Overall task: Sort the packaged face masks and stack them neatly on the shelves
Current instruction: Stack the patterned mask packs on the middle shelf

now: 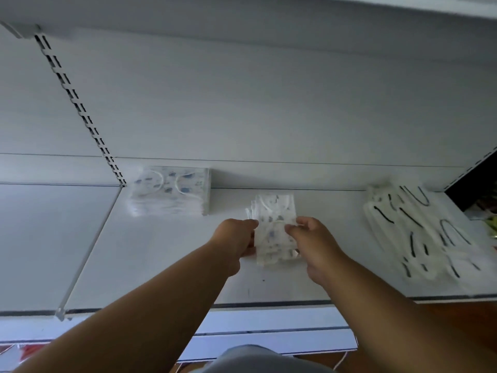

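Left hand (236, 239) and right hand (309, 238) fingers curled, gripping printed mask packets (273, 230) over the shelf (166, 265), stacked packs (169, 191) behind

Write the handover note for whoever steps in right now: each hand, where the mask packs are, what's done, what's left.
Left hand: grips the left edge of the patterned mask bundle.
Right hand: pinches the bundle's right edge; the bundle is at mid-shelf, on or just above the shelf.
Done: a neat stack of blue-patterned packs sits at the back left, against the back panel.
Left: settle the held bundle, probably with the matching stack, judging by the similar print. Then tidy the loose pile of packs with black ear loops sprawled at the right end.
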A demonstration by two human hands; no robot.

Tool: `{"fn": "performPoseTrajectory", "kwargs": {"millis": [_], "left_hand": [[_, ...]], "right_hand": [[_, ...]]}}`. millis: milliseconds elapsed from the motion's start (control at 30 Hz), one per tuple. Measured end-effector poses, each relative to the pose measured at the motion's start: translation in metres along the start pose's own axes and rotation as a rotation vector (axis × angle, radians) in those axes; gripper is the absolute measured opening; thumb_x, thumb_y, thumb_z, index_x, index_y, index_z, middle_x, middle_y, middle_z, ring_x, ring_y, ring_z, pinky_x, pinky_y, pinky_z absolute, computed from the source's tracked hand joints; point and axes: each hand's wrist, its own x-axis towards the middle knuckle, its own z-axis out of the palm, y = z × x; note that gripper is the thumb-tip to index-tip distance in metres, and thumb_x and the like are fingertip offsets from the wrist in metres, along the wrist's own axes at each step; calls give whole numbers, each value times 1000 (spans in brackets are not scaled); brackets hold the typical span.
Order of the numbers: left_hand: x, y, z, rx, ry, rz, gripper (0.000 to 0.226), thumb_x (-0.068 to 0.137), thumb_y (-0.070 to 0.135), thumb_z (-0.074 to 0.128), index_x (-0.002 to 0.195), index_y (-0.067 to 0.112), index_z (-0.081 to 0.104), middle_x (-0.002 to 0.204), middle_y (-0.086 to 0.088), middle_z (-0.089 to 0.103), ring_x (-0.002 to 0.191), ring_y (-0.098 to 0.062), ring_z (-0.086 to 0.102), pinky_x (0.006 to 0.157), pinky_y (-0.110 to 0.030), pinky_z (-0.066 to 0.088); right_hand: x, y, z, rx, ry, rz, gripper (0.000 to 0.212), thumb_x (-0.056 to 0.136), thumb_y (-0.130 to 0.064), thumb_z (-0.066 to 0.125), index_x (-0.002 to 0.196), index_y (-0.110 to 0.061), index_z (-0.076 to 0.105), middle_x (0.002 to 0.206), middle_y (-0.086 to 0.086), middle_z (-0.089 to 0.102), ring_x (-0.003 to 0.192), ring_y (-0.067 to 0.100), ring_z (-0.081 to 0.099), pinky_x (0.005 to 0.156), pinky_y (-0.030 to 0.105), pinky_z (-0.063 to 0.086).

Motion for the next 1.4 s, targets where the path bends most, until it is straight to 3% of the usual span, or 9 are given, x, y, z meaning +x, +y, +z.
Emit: {"fn": "performPoseTrajectory", "kwargs": {"millis": [133,233,333,500,600,800,1067,1233,1400], "left_hand": [[-1,-1,12,139,62,65,24,93,15,67,110,-1,69,104,-10,72,97,-30,72,89,-43,59],[-10,-4,21,186,48,140,30,96,13,62,125,4,63,108,-3,62,111,-30,67,80,-33,58],[-15,-10,18,41,23,205,33,91,16,69,124,11,65,106,-6,74,95,-27,73,74,-35,61],[-33,-12,-4,-280,27,319,31,90,-2,65,120,2,63,113,-20,72,102,-39,71,90,-53,57],[-39,-10,-23,-548,66,384,31,92,-7,54,122,-2,61,115,-23,71,103,-41,70,88,-55,57],[-46,-6,-63,-797,-89,451,43,95,-5,44,136,7,55,127,-19,67,116,-36,66,98,-54,51],[-31,-7,-139,-831,-126,414,54,80,-6,61,133,2,55,127,-22,66,115,-35,66,99,-46,52],[-29,0,-205,-278,63,537,32,81,-16,63,101,8,65,92,-12,73,90,-28,68,87,-38,53],[-21,-16,-206,198,182,541,41,88,-3,66,103,35,65,100,-5,69,88,-20,65,82,-34,52]], "right_hand": [[14,-6,-8,263,-84,152,30,89,-6,68,117,2,61,106,19,70,84,33,71,68,44,59],[20,-5,-11,274,-186,172,25,85,5,65,110,1,65,95,21,72,81,40,71,71,57,59],[18,-5,-15,252,-335,27,31,85,8,63,110,-10,67,95,15,75,84,35,73,73,54,60],[10,-7,-11,-11,-552,-275,42,82,-6,76,114,-27,58,106,0,72,91,17,72,80,39,61],[6,-8,4,-29,-514,-288,54,80,-19,81,123,-28,50,111,-2,67,93,14,68,73,25,54],[-19,-10,54,574,-556,38,25,88,-3,67,112,-10,61,107,13,74,97,28,71,82,36,55],[-32,-37,111,530,-336,-159,21,81,7,65,92,-11,60,88,11,68,79,24,65,71,36,53],[-24,-30,116,217,-219,-429,17,64,-21,69,78,-30,64,72,-8,66,68,13,57,62,32,45],[-31,-4,133,145,-201,-381,34,76,-7,78,99,-28,62,93,-5,73,85,15,68,74,31,53]]}}
